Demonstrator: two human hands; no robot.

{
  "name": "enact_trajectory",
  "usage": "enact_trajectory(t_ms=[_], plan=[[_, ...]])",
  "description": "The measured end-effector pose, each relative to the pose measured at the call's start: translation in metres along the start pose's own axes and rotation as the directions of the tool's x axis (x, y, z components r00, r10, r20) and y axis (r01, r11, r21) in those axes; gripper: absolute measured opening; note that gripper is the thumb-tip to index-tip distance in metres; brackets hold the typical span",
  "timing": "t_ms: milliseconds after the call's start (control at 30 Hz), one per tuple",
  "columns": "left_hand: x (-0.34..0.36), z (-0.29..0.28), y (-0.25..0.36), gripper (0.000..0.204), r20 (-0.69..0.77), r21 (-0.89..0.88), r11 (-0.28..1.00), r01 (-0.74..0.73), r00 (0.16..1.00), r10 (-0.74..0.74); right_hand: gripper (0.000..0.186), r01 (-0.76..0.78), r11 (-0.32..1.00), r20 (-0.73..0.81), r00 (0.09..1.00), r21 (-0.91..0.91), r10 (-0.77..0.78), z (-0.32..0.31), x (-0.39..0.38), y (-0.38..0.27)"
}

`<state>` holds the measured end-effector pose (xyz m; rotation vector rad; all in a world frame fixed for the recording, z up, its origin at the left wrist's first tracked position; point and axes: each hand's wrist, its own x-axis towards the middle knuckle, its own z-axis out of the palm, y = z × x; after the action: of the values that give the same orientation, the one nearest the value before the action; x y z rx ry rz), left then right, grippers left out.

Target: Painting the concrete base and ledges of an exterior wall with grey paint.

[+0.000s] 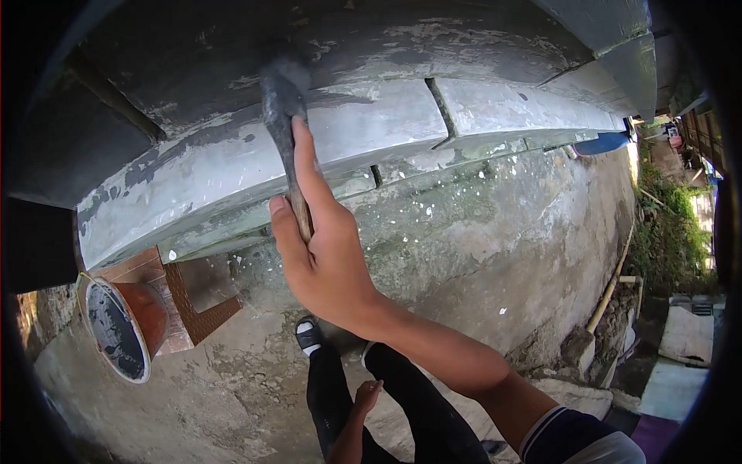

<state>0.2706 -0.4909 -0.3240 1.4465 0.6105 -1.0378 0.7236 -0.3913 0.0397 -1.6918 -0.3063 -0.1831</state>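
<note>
My right hand (321, 263) grips a paintbrush (303, 220) by its wooden handle, index finger stretched along it. The brush's grey-coated head rests at a dark, patchy wall surface (402, 42), just above a pale, streaked ledge (510, 108). My left hand (365, 398) hangs low by my dark-trousered legs, its fingers curled; whether it holds anything I cannot make out. At the left, an orange bucket (154, 317) with dark grey paint inside stands by the foot of the ledge, beside brown boards or tiles (205, 325).
My feet stand on a stained concrete floor (510, 255) flecked with white. A mossy lower step (209, 243) runs below the ledge. A blue container (599, 145) is at its far end. At right lie a bamboo pole (610, 286), weeds (668, 240) and pale slabs (688, 332).
</note>
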Motion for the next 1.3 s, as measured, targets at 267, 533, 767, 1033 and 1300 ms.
enact_trajectory(t_ms=[267,533,767,1033,1300], plan=[[-0.006,-0.001,0.011,0.053,-0.036,-0.025,0.999,-0.037,0.999,0.036,0.049,-0.069,0.996,-0.478,0.874,0.057,0.088,-0.13,0.067,0.004],[-0.004,-0.005,0.012,0.054,-0.019,0.02,1.0,-0.005,1.0,0.005,0.072,-0.006,0.994,-0.066,0.998,0.114,0.014,0.031,0.009,-0.016],[-0.003,-0.008,0.015,0.055,0.005,0.048,0.999,0.005,1.0,-0.005,0.062,-0.026,0.981,-0.198,0.978,0.19,0.065,-0.073,0.025,-0.009],[0.006,-0.003,0.005,0.054,0.004,0.083,0.995,-0.048,0.999,0.048,0.068,0.01,0.99,-0.496,0.866,0.143,0.063,-0.11,0.097,0.007],[0.017,-0.022,0.019,0.05,-0.07,0.096,0.989,-0.111,0.991,0.118,0.059,0.079,0.984,-0.089,0.992,-0.159,-0.094,-0.132,0.031,0.021]])
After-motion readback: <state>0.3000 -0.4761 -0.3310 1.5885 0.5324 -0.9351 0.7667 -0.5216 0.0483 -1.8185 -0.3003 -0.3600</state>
